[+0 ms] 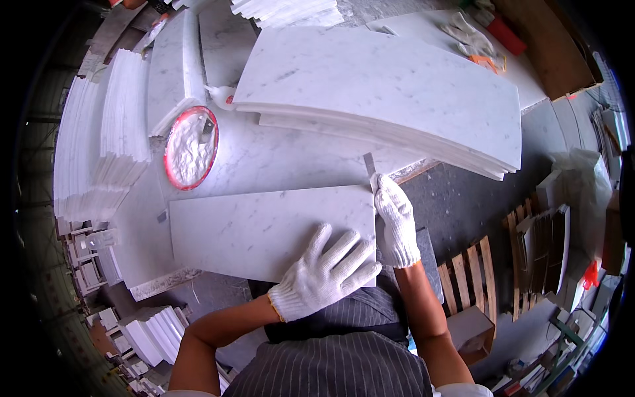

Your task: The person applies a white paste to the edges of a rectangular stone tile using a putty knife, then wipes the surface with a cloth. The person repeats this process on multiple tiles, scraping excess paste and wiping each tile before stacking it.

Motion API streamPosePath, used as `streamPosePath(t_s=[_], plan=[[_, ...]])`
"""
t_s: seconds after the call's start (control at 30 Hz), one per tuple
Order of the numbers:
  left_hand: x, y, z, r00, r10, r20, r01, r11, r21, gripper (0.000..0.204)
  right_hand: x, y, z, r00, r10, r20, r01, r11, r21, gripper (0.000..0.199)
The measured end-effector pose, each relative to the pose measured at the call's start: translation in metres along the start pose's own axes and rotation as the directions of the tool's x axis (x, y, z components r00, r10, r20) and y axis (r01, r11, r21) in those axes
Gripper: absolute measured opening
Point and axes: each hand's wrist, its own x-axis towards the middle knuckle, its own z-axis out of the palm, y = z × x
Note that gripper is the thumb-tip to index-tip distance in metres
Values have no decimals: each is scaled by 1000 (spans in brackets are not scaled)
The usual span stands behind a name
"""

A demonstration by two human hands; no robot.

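A grey-veined white marble tile (264,228) lies on the work table in front of me. My left hand (325,272), in a white knit glove, rests with fingers spread on its near right part. At the tile's right edge, my gloved right hand (397,221) is closed around a flat metal scraper blade (369,163). The blade's free end sticks out past my fingertips, beyond the tile's far right corner; its other end is hidden in the glove. Left of centre stands a red-rimmed bowl (167,159) of white paste with a small metal tool in it.
Beyond the tile sits a stack of long marble slabs (383,86). Thin tiles stand in rows (126,112) at the left. A white squeeze bottle (221,96) lies by the bowl. Gloves (466,33) lie at the far right; wooden pallets (469,274) are on the floor.
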Motion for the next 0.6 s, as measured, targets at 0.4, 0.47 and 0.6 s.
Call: streamPosePath(t_s=[0.4, 0.47, 0.6], plan=[[5, -1, -3, 1000, 7, -12, -7, 1000, -23, 34, -11, -6, 2, 999, 51, -7, -50, 998, 33, 31], [6, -1, -6, 999, 29, -25, -29, 999, -24, 31, -15, -7, 2, 998, 64, -2, -64, 998, -8, 29], [14, -6, 5, 995, -28, -97, 28, 1000, -4, 25, -47, -13, -45, 962, 220, 160, -197, 969, -149, 28]])
